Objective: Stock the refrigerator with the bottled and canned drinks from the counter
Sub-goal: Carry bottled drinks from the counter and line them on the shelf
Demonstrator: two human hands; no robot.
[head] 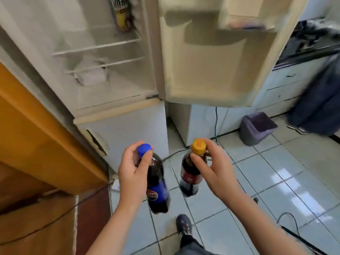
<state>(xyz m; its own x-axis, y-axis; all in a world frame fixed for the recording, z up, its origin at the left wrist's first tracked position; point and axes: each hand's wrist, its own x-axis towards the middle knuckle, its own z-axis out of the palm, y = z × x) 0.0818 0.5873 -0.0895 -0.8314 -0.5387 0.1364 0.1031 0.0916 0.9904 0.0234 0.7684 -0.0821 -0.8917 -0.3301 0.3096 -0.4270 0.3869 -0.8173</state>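
My left hand [131,172] grips the neck of a Pepsi bottle [158,192] just under its blue cap [145,149]; the bottle hangs upright over the tiled floor [276,172]. My right hand [211,168] pinches the neck of a dark cola bottle [190,173] with a red label, fingers around the orange cap [198,146]. The bottles are side by side and apart, in the air in front of the refrigerator [46,24]. The fridge door [211,70] is swung open to the right. Wire shelves [99,46] are inside, with a white bag [92,72] on the lower one and a yellow-labelled bottle [121,15] at the top, blurred. A grey bin [257,127] stands on the floor beyond the door. My dark shoe [184,225] is below the bottles.
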